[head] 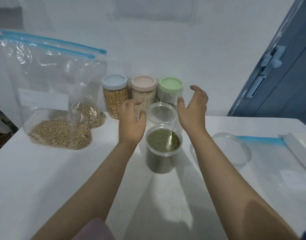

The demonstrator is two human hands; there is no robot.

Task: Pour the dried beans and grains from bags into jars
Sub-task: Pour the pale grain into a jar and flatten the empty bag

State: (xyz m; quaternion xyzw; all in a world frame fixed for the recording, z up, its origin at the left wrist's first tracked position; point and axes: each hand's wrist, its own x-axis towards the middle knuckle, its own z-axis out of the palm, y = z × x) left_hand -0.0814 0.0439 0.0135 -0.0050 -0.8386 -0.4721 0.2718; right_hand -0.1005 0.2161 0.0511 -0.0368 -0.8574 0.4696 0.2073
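**Both hands reach toward an empty jar behind the filled one**

On the white bench (44, 179) an uncapped clear jar (163, 146) stands filled nearly to the rim with small green beans. Just behind it stands a second clear jar (161, 113), open and empty. The left hand (132, 120) hovers at that jar's left side, fingers loosely curled and grasping nothing. The right hand (193, 108) hovers at its right side, fingers spread and relaxed, also holding nothing. Whether either hand touches the jar's wall cannot be told.

Behind these, against the wall, three capped jars stand in a row: one with a blue lid (114, 81) holding yellow kernels, one with a pink lid (143, 83) holding pale grains, and one with a green lid (170, 84) whose contents are mostly hidden.

To the left, two clear zip bags with blue seals stand upright; the front bag (50, 94) holds a heap of tan beans at its bottom, and the rear bag (91, 104) holds a smaller heap of similar beans.

To the right, a clear lid (233, 149) lies on the bench, partly over a flattened zip bag (273, 156) with a blue seal. A blue door (278, 75) stands at the far right.
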